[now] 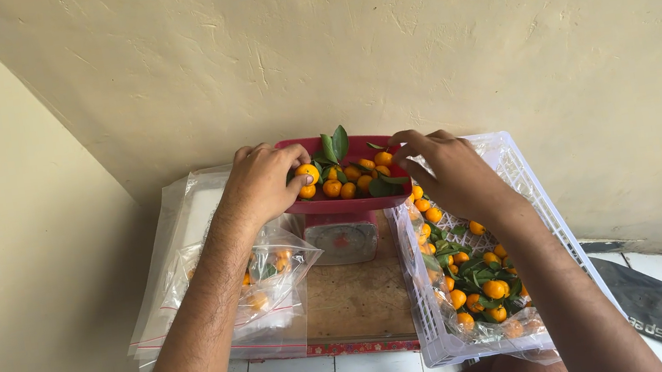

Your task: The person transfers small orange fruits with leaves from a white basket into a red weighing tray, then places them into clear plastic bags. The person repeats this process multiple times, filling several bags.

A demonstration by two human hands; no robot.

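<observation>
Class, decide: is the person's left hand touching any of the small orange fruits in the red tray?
Touching. The head view shows the left hand with its thumb and fingertips closed around one orange fruit at the left edge of the red tray.

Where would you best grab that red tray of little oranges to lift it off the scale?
Probably by the red tray's two short ends, one hand from each side. It sits level on the scale, heaped with small oranges, so an even two-sided grip should keep it from tipping.

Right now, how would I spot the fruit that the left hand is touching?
Find the red tray atop the kitchen scale, against the wall. At its left end, the left hand pinches one small orange citrus fruit. It sits at the pile's left edge, the only one between fingertips.
</observation>
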